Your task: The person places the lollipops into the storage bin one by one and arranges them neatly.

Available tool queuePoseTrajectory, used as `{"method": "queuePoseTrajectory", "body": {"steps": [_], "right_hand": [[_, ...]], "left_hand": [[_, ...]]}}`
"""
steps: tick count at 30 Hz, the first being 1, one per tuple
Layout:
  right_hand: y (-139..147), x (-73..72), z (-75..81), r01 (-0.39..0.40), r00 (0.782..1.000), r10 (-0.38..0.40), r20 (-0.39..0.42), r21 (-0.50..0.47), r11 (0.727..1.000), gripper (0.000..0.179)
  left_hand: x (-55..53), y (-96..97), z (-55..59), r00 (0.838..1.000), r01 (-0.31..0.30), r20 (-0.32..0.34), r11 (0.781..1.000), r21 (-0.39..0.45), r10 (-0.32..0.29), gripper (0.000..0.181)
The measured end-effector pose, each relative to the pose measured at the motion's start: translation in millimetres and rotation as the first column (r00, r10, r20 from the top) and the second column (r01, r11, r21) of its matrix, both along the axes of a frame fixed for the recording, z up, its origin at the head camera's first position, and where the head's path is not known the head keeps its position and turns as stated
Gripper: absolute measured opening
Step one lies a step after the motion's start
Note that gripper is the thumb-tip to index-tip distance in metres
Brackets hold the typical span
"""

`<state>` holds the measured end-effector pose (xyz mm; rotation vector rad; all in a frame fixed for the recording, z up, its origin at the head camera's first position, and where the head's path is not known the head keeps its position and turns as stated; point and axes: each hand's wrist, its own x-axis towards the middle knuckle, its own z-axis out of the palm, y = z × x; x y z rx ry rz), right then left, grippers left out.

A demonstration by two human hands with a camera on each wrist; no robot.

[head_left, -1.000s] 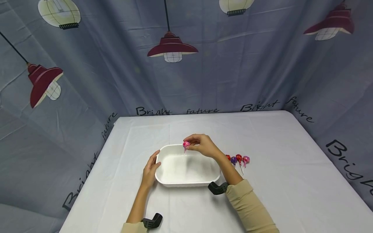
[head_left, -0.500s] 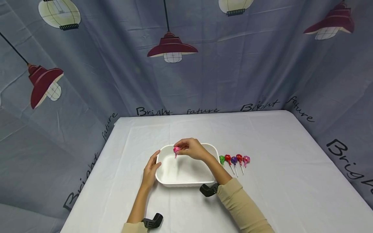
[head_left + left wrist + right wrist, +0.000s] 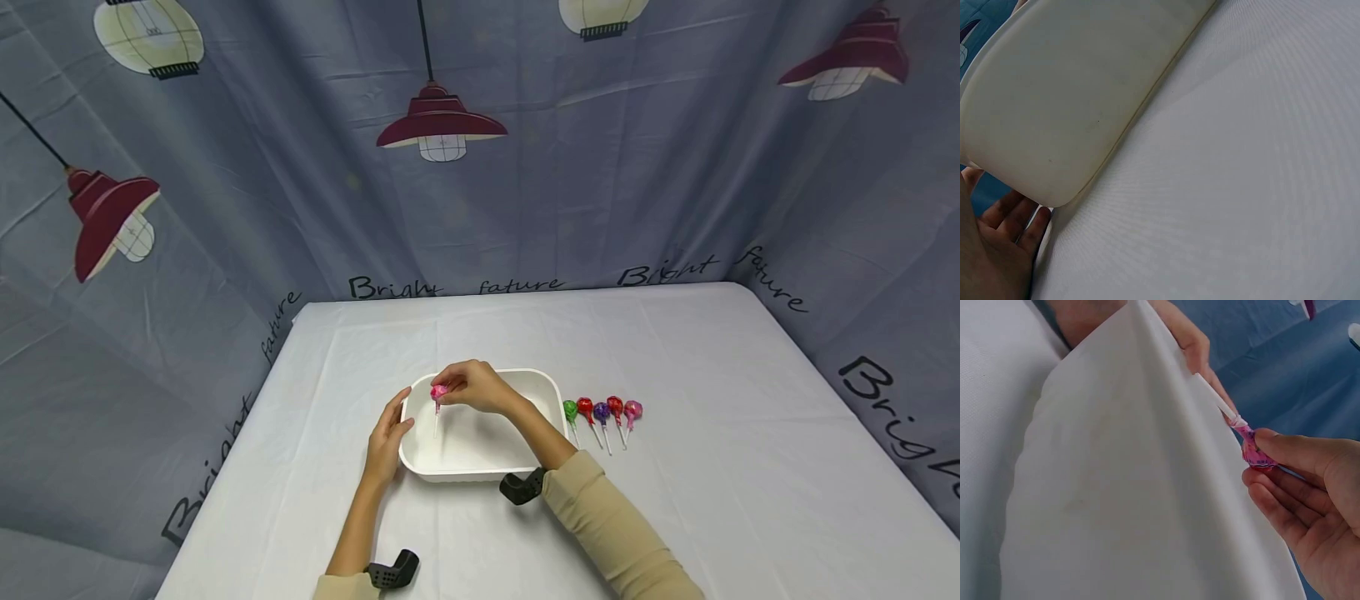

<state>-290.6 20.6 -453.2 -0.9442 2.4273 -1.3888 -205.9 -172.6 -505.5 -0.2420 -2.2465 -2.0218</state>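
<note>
Head view: pink lollipop pinched by curled fingers of right hand, stick down, over white tray. Tray's left end held by left hand, thumb spread from fingers. Five lollipops laid beside tray's right end. "Bright" and "fature" printed on grey-blue curtain. Left wrist: tray end touched by fingertips. Right wrist: lollipop gripped between thumb and fingers; wrapper print can't be read.

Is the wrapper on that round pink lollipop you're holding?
On: the right wrist view shows patterned pink wrapper gathered around its thin white stick.
</note>
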Motion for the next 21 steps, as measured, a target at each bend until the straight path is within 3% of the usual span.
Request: {"method": "queuePoseTrajectory", "body": {"steps": [10,21], "right_hand": [[-6,-4.2,-15.8,-0.045,0.997,0.045,0.067,-0.001,0.999,0.023],[-12,-7.3,-32.3,-0.110,0.992,0.110,0.059,0.001,0.994,0.025]], "left_hand": [[1.2,1.4,0.4,1.000,0.009,-0.001,1.000,-0.006,-0.009,0.048],[-1.2,0.0,-0.2,1.000,-0.016,0.015,0.999,-0.028,0.017,0.048]]}}
